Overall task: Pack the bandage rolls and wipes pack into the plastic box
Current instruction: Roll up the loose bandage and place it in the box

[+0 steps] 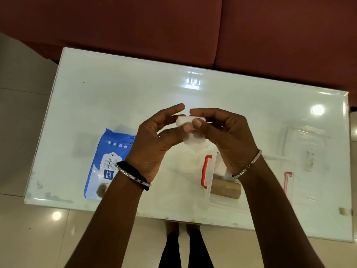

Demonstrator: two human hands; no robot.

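Both hands hold a white bandage roll above the middle of the glass table. My left hand pinches its left side and my right hand its right side, thumbs meeting on top. The blue wipes pack lies flat on the table to the left, partly under my left wrist. The clear plastic box with red clips stands below my right hand. Inside it lie a tan bandage roll and something white, partly hidden by my right wrist.
The box's clear lid lies on the table at the right. A dark red sofa runs along the table's far edge. Tiled floor surrounds the table, and my feet show beneath its near edge.
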